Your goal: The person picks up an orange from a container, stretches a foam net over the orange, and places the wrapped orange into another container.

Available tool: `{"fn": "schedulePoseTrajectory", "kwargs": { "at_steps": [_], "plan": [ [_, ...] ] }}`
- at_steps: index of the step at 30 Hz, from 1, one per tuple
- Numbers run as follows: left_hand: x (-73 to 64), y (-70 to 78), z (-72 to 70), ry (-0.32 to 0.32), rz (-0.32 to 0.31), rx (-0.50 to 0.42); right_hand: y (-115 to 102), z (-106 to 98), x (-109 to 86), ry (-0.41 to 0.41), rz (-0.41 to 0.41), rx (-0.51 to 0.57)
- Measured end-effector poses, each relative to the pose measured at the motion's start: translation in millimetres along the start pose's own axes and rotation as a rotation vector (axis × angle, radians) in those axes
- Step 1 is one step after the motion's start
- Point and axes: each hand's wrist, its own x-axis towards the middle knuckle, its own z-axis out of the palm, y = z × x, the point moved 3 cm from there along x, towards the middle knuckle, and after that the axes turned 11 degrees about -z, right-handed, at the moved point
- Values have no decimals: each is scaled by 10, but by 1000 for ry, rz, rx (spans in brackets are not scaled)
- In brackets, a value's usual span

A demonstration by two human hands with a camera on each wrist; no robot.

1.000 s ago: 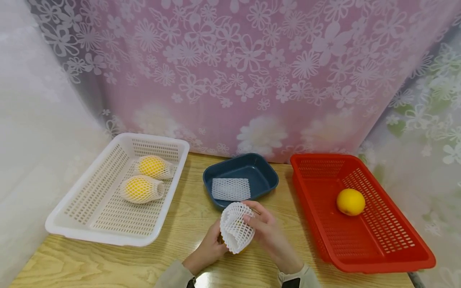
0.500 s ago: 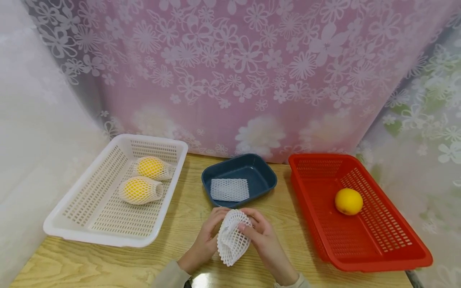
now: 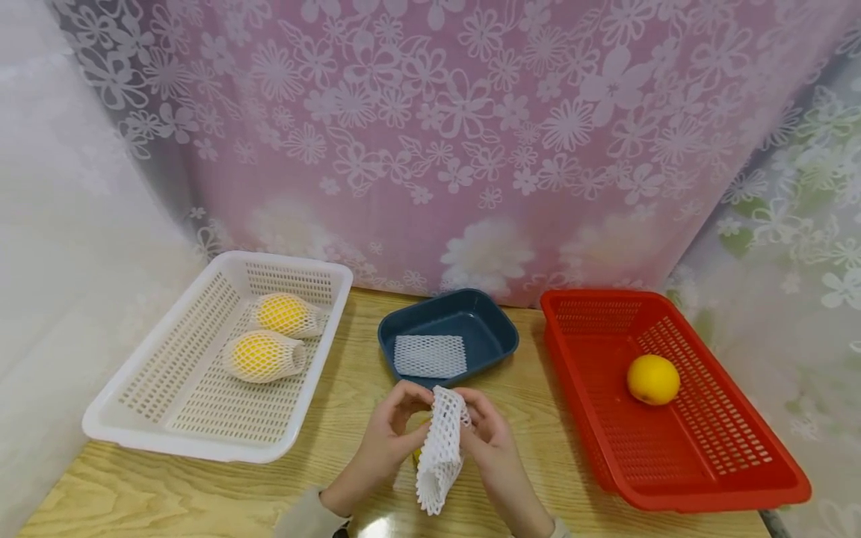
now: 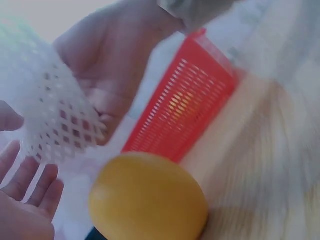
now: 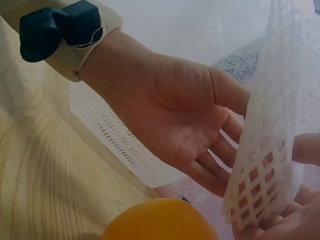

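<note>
A white foam fruit net (image 3: 442, 441) hangs between my two hands, its open end toward me. My left hand (image 3: 386, 437) holds the net's left side between thumb and fingers; in the right wrist view this hand (image 4: 25, 210) reaches in from across, fingers behind the mesh. My right hand (image 3: 494, 448) holds the other side near the far end. Under the hands a smooth yellow fruit (image 4: 150, 200) rests low by the table; the head view leaves only a sliver of it beside the net. Nothing is inside the part of the net that shows.
A white basket (image 3: 181, 448) at left holds two netted yellow fruits (image 3: 262, 356). Behind my hands a blue tray (image 3: 487, 332) carries a flat foam net (image 3: 430, 356). The red basket (image 3: 673, 448) at right holds one bare yellow fruit (image 3: 653, 379). A floral curtain (image 3: 430, 149) stands behind.
My left hand has come up from the fruit to the net's side. The net has turned from wide and facing up to narrow, its open end tipped down toward me.
</note>
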Motion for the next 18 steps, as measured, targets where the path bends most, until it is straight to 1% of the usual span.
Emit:
{"fn": "schedulePoseTrajectory", "kwargs": {
  "at_steps": [1,4,6,10,11,13,15,16,17,18],
  "plan": [
    [4,14,3,-4,-20,-40,-4,0,0,3,-2,-1],
    [11,36,10,-9,-108,-197,-13,-7,-5,22,3,4],
    [14,46,19,-7,-138,-273,-16,-21,-9,39,3,6],
    [28,86,36,-11,-160,-392,-22,-62,-22,81,20,0],
    [29,106,35,-18,-166,-430,-24,-73,-26,96,26,-17],
    [35,148,22,-25,-180,-503,-12,-106,-36,88,45,-15],
    [40,188,-1,-30,-199,-559,7,-146,-46,38,71,60],
    [42,200,-15,-28,-211,-578,18,-163,-49,1,82,120],
    [46,211,-31,-32,-207,-589,32,-179,-48,-32,98,186],
    [49,215,-45,-28,-209,-597,47,-200,-53,-81,116,273]
  ]
}}
